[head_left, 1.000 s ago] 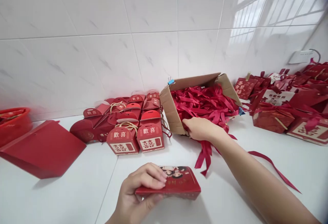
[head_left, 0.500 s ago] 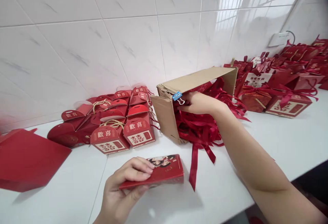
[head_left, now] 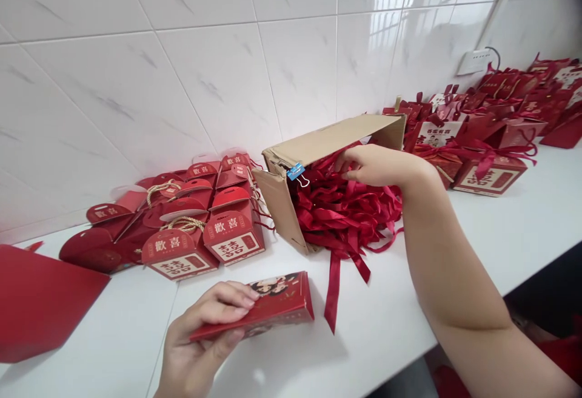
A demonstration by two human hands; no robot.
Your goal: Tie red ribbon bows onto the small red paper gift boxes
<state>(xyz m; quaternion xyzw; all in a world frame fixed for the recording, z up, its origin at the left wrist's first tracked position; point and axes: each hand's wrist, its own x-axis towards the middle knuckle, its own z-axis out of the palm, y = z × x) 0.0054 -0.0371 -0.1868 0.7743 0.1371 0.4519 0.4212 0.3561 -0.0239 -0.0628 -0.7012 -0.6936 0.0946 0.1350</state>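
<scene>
My left hand (head_left: 207, 328) is closed on a small red cardboard box (head_left: 284, 307), thumb beneath and fingers on top. Cartoon figures are printed on the box's upper face, and it lies tilted just above the white table. My right hand (head_left: 370, 164) reaches into an open brown carton (head_left: 279, 210) lying on its side. Its fingers are curled on red ribbon (head_left: 348, 222) at the top of a tangled heap; the fingertips are partly hidden. Some ribbon ends spill out onto the table. A blue binder clip (head_left: 296, 172) grips the carton's edge.
Red gift boxes (head_left: 234, 243) with rope handles stand in rows left of the carton. A larger plain red piece (head_left: 40, 301) lies at the far left. Many red bags and ribboned boxes (head_left: 491, 173) line the right. Behind is a tiled wall with a socket (head_left: 475, 62).
My right hand has moved right and partly back from the carton's left side, baring more of the ribbon heap. My left hand still holds the small box. The view has shifted slightly right.
</scene>
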